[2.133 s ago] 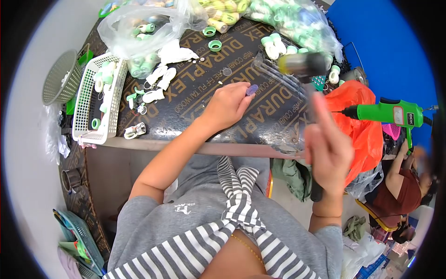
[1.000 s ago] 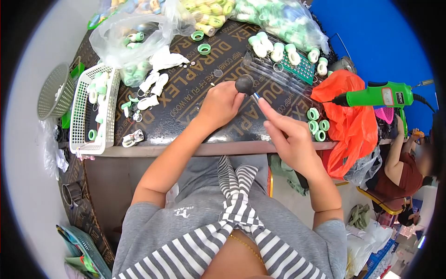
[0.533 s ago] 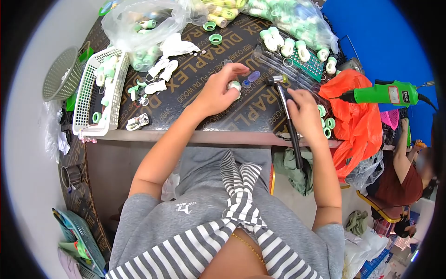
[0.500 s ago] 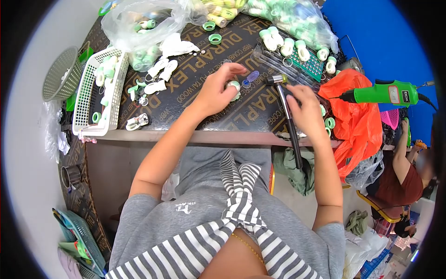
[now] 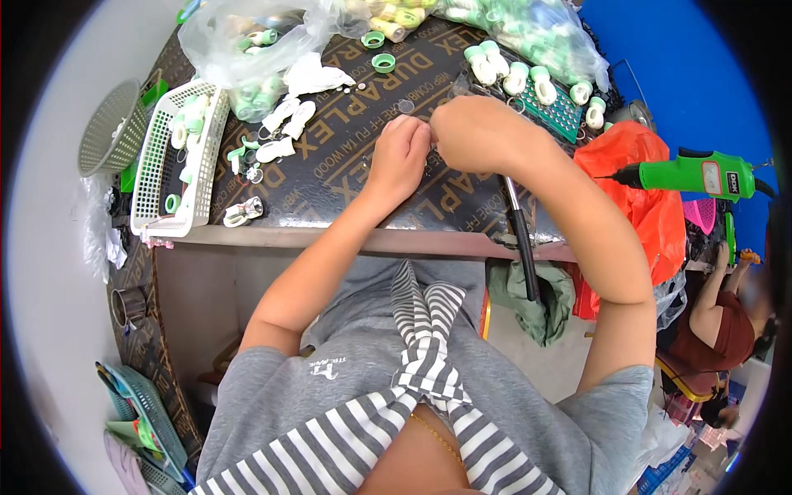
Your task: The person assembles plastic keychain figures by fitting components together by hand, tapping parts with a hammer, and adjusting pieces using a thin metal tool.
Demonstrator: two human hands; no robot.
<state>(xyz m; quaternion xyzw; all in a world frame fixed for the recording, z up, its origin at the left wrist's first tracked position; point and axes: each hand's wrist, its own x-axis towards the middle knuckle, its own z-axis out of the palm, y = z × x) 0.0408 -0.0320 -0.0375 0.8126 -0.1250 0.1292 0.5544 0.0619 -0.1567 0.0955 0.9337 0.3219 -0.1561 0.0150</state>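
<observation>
My left hand (image 5: 399, 157) is closed above the black printed board, its fingers pinched together near the middle. My right hand (image 5: 472, 136) is bent over beside it, also closed, and the two hands meet at the fingertips. Whatever they hold between them is hidden by the fingers. Under my right wrist lies a hammer (image 5: 520, 235), its head covered by the arm and its black handle sticking out past the table's front edge. A small clear round disc (image 5: 405, 106) lies just beyond my left hand.
A white basket (image 5: 210, 157) of white-and-green parts stands left, near loose white pieces (image 5: 275, 149). At the right are a green tray (image 5: 563, 117), an orange plastic bag (image 5: 635, 165) and a hanging green electric screwdriver (image 5: 689, 175). Another person (image 5: 718, 326) sits far right.
My right hand has swung left from beside the hammer to meet my left hand. The left fingers have closed, and the white-and-green piece seen in them earlier is now hidden.
</observation>
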